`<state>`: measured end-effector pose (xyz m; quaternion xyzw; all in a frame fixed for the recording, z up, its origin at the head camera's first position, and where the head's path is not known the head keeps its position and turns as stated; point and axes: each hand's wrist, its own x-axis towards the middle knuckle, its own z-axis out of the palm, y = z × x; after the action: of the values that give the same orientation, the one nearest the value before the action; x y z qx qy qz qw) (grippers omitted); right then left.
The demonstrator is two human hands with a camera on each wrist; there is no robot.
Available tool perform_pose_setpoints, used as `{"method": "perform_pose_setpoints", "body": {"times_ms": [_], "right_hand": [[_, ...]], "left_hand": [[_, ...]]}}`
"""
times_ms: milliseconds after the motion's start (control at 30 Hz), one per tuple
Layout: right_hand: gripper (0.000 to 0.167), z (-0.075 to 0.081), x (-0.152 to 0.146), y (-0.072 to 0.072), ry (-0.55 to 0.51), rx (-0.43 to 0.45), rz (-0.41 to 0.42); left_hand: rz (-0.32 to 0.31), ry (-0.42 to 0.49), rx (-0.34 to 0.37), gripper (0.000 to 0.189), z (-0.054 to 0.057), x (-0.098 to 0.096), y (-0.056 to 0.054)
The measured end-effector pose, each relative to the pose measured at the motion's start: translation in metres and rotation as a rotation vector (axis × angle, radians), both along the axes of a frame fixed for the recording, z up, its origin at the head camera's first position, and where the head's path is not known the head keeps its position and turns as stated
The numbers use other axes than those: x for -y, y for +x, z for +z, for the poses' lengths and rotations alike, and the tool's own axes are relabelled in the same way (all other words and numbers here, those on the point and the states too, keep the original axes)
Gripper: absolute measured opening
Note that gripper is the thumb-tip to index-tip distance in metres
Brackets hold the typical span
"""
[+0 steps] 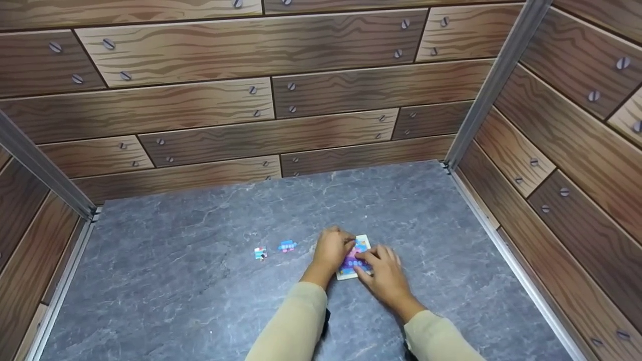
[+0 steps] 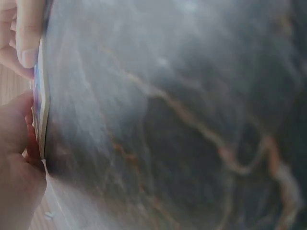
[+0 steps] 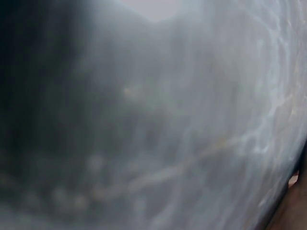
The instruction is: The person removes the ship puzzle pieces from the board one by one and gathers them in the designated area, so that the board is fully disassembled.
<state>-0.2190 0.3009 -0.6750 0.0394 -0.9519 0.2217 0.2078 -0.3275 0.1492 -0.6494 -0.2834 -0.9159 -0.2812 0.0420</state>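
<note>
A small jigsaw puzzle board point(image 1: 346, 275) with a cream border and a pink, purple and blue picture lies on the grey marbled surface. My left hand point(image 1: 331, 249) bends over its left side, fingertips at the upper part; what they hold, if anything, I cannot tell. From the right, my right hand point(image 1: 387, 275) reaches over the board, thumb and fingertips apart on the picture. In the left wrist view the board's edge point(image 2: 43, 108) shows side-on, between the right hand's fingers point(image 2: 29, 33) and my left hand point(image 2: 19, 177). The right wrist view shows mostly blurred surface.
Two loose jigsaw pieces lie left of the board: a blue and pink one point(image 1: 287, 245) and a white, blue and red one point(image 1: 260, 253). Wood-patterned walls point(image 1: 210, 118) and metal corner posts point(image 1: 494, 82) enclose the work surface point(image 1: 170, 286).
</note>
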Motion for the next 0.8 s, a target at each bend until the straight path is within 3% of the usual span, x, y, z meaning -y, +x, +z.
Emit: {"method": "perform_pose_setpoints", "body": {"times_ms": [300, 533, 633, 800], "right_hand": [[0.027, -0.003, 0.000, 0.000, 0.003, -0.034, 0.004], [0.026, -0.003, 0.001, 0.001, -0.004, -0.014, 0.003], [0.026, -0.001, 0.001, 0.000, 0.002, -0.018, 0.002], [0.027, 0.000, 0.000, 0.000, 0.010, -0.007, -0.001]], "left_hand": [[-0.020, -0.019, -0.087, 0.012, -0.003, -0.001, 0.000], [-0.007, 0.035, 0.035, 0.006, -0.004, 0.004, 0.000], [-0.042, 0.061, 0.082, 0.006, -0.002, 0.006, -0.002], [-0.109, 0.094, 0.227, 0.010, 0.005, 0.013, -0.005]]}}
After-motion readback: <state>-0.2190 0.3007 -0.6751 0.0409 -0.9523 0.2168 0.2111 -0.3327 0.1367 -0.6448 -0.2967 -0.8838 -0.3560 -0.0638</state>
